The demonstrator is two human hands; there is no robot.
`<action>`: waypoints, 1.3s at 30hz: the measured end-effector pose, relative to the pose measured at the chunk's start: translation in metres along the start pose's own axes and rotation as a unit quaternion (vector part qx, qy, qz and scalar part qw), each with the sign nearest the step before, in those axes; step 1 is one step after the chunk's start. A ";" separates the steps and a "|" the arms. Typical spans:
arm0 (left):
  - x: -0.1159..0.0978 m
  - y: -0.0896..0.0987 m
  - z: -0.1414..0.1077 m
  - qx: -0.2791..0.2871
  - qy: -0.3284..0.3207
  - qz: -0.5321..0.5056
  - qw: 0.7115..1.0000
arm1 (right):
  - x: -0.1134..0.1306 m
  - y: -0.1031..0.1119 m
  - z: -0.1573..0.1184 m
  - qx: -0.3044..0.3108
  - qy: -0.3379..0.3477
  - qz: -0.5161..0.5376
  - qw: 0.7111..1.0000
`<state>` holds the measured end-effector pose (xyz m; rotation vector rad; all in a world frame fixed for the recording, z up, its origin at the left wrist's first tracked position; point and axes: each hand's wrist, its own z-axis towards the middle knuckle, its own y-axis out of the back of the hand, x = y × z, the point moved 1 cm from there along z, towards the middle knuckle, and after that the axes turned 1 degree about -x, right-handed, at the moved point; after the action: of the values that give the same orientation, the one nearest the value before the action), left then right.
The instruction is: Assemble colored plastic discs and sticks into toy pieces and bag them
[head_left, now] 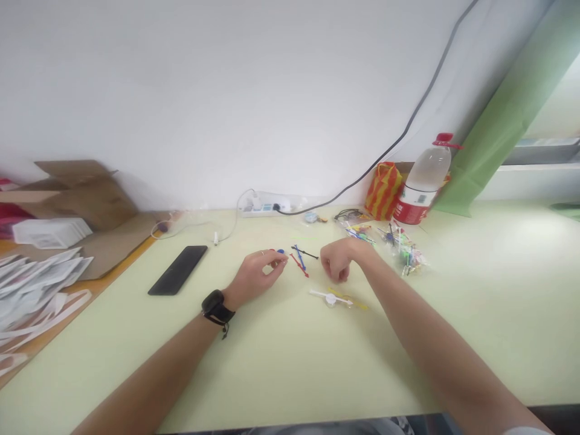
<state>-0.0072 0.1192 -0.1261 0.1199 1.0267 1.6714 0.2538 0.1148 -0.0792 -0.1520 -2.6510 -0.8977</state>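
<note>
My left hand (pixel 260 273) has thumb and forefinger brought together in a pinch; whatever may lie between them is too small to make out. Just behind its fingertips is a small round blue piece (pixel 281 251). Thin plastic arrows in red (pixel 299 266), blue (pixel 301 258) and black (pixel 308 252) lie crossing or close together between the hands. My right hand (pixel 336 260) is bent down at the wrist with curled fingers, their grip hidden. Nearer me, a white arrow (pixel 333 297) lies over a clear round piece, beside a yellow arrow (pixel 357 303).
Clear bags of coloured plastic parts (pixel 405 251) lie at the right, before a large water bottle (pixel 421 181). A black phone (pixel 178 270) rests at the left. A power strip (pixel 265 206) sits against the wall. White packets (pixel 40 290) and cardboard (pixel 86 193) occupy the far left.
</note>
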 end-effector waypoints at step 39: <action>-0.022 0.019 -0.014 -0.057 0.033 -0.084 0.994 | 0.072 -0.039 0.018 -0.184 0.356 0.411 0.819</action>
<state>-0.0205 0.0932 -0.1130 -0.0965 0.9606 1.5845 0.1730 0.0943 -0.0901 -0.8059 -1.4512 -0.8845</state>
